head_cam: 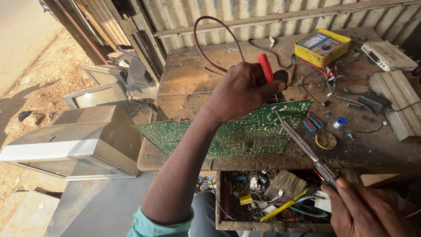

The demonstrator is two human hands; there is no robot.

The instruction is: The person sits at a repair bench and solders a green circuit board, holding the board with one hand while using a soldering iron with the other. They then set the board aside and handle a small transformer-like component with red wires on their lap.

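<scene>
My left hand [243, 90] grips a red probe handle [265, 67] with a red wire [210, 35] looping up from it, held over the top edge of a green circuit board [228, 134]. The board lies solder side up at the front of a worn wooden bench [188, 74]. My right hand [368, 210], at the lower right, holds the handle of a soldering iron [302, 142]. Its tip touches the board near the upper right corner.
A yellow multimeter [322, 46], tangled wires, a black adapter [373, 102], a small tin [326, 140] and white boxes [388, 55] sit on the bench's right. An open drawer [267, 199] of parts is below. Old television sets [83, 140] stand left of the bench.
</scene>
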